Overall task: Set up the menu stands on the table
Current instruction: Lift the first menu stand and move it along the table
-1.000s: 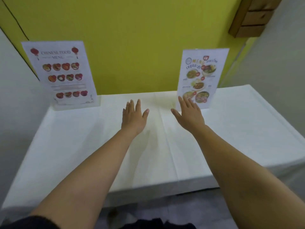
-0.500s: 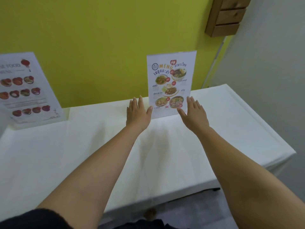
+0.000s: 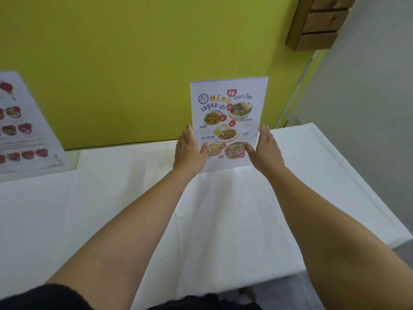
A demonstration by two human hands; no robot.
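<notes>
A Thai food menu stand (image 3: pixel 229 117) stands upright near the back of the white-clothed table (image 3: pixel 111 209). My left hand (image 3: pixel 190 151) clasps its lower left edge, thumb on the front of the sheet. My right hand (image 3: pixel 264 151) clasps its lower right edge, thumb also across the front. A second stand, the Chinese food menu (image 3: pixel 26 130), stands at the far left of the table, partly cut off by the frame, with no hand near it.
A yellow-green wall (image 3: pixel 134 63) rises directly behind the table. A wooden drawer box (image 3: pixel 319 21) hangs on the wall at upper right. The table's right end (image 3: pixel 357 186) lies close to a white wall.
My head has turned right, so the Chinese menu slid to the left edge. Both hands reached forward from over the cloth and closed on the two sides of the Thai menu stand.
</notes>
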